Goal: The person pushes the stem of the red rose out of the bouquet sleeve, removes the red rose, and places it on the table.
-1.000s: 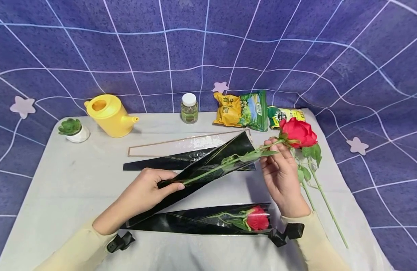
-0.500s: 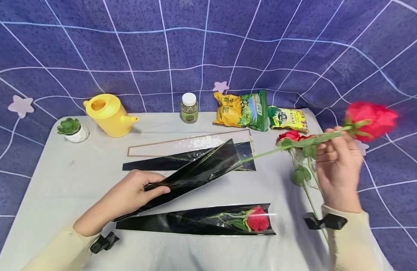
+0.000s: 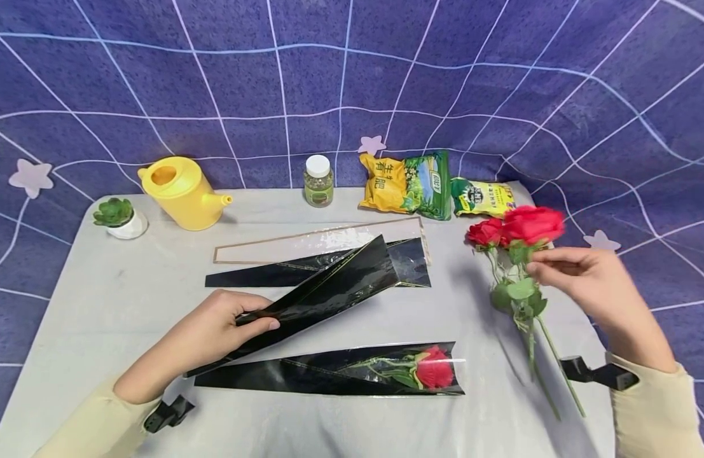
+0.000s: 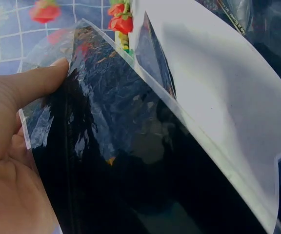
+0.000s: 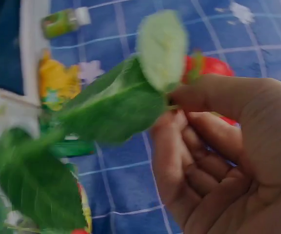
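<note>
Black sleeve (image 3: 334, 286), aslant over the white table (image 3: 128, 299), points its wide mouth up toward the flowers on the right, while its narrow end lies toward the person. The left hand (image 3: 211, 327) grasps it toward the narrow end, thumb on top, probably so that the mouth is left unobstructed. No bloom shows inside.

Just nearer the person lies a filled sleeve (image 3: 271, 375) with 1 red bloom (image 3: 434, 367) at its wide end, where the clear front lets it be seen. Farther back, 2 more lie flat: a dark flat sleeve (image 3: 254, 276) and a pale sleeve (image 3: 271, 249), partly overlapping, perhaps to save room and be within reach.

On the right side, the right hand (image 3: 606, 283) pinches a red rose (image 3: 533, 224) between thumb and fingers just below its head, a hold that likely spares the petals. It overlaps the loose roses (image 3: 486, 232) in sight; whether they touch, I cannot tell.

Along the far edge, presumably out of the working area, stand or lie a yellow watering can (image 3: 186, 200), green-and-yellow bag (image 3: 406, 184), smaller packet (image 3: 483, 197), potted succulent (image 3: 123, 219) and white-capped jar (image 3: 318, 184).
</note>
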Demonstrator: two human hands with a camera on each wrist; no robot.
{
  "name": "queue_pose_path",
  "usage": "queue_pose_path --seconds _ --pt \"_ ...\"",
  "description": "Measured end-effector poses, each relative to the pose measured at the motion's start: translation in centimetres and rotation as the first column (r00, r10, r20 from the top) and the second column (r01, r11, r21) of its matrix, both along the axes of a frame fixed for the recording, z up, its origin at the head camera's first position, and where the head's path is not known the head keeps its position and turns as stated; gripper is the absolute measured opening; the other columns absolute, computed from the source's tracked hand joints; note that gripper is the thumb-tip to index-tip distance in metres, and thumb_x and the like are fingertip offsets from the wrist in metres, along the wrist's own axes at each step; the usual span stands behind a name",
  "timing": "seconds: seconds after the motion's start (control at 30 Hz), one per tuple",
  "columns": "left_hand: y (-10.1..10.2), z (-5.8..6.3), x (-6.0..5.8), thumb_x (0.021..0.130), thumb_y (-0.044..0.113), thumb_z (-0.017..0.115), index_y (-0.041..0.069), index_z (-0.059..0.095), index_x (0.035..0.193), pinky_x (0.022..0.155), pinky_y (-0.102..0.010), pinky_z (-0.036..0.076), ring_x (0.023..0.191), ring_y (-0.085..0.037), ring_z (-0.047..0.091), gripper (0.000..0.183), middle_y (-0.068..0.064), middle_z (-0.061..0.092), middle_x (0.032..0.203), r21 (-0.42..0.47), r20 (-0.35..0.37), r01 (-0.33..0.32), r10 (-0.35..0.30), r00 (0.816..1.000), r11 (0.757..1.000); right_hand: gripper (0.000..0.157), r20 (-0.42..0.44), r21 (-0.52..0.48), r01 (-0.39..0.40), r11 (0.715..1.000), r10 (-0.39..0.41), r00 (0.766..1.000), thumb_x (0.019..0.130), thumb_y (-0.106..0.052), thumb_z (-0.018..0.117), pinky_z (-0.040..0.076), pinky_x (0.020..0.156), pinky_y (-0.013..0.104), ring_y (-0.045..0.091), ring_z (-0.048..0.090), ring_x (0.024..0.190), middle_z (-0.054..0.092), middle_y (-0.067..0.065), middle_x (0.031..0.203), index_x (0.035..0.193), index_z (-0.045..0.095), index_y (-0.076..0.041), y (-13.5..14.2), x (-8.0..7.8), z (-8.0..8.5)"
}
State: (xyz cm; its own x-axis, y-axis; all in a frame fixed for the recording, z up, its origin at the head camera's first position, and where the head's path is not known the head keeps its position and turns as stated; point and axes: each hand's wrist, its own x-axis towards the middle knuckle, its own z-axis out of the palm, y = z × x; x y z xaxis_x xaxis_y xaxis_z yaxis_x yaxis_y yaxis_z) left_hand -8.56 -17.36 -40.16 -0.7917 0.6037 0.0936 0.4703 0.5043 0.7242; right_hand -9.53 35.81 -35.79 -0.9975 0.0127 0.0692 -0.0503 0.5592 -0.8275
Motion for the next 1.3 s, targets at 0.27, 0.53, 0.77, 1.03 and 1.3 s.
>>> queue_pose_path --seconds 0.27,0.53,0.77,1.03,1.3 --pt "0.5 -0.2 0.0 0.089 0.028 0.066 0.026 0.056 0.073 0.050 -0.023 0.037 0.051 0.000 0.030 0.019 0.016 0.031 0.060 -0.002 0.011 0.023 -0.023 1.000 1.000 0.022 0.142 0.288 -0.139 0.948 0.101 0.985 0.083 -0.024 0.074 0.048 0.057 0.023 0.007 0.062 0.068 0.069 0.003 0.079 0.094 0.073 -0.005 -1.8 -2.9 -5.0" --pt "0.5 -0.3 0.2 0.088 0.026 0.067 0.027 0.061 0.079 0.054 -0.023 0.039 0.053 0.001 0.035 0.011 0.017 0.047 0.065 -0.014 0.006 0.022 -0.022 1.000 1.000 0.017 0.221 0.377 -0.160 0.912 0.079 0.972 0.082 -0.019 0.072 0.045 0.062 0.032 0.014 0.059 0.068 0.069 0.002 0.076 0.089 0.074 -0.004 -2.2 -5.3 -7.6" --pt "0.5 -0.2 0.3 0.089 0.029 0.066 0.026 0.065 0.083 0.054 -0.024 0.040 0.052 0.000 0.034 0.006 0.015 0.053 0.068 -0.027 0.035 0.021 -0.020 0.999 0.999 0.009 0.192 0.482 -0.143 0.864 0.055 0.980 0.080 -0.019 0.073 0.039 0.060 0.033 0.016 0.052 0.063 0.066 -0.002 0.071 0.078 0.073 -0.011 -1.9 -6.4 -8.3" --pt "0.6 -0.4 0.3 0.089 0.028 0.066 0.027 0.064 0.083 0.054 -0.024 0.041 0.052 0.000 0.034 0.006 0.015 0.053 0.068 -0.021 0.037 0.024 -0.024 0.999 0.999 0.011 0.114 0.540 -0.105 0.835 0.052 0.992 0.078 -0.019 0.073 0.041 0.056 0.038 0.023 0.058 0.065 0.068 0.001 0.069 0.078 0.074 -0.008 -1.3 -6.8 -8.7" --pt "0.8 -0.2 0.3 0.089 0.025 0.067 0.026 0.063 0.082 0.053 -0.023 0.040 0.052 0.000 0.033 0.008 0.014 0.048 0.064 -0.016 0.039 0.042 -0.041 0.998 0.999 0.022 0.006 0.548 -0.055 0.834 0.062 0.998 0.083 -0.024 0.070 0.043 0.061 0.044 0.031 0.062 0.073 0.070 0.008 0.078 0.091 0.075 -0.005 -2.3 -5.9 -7.2"
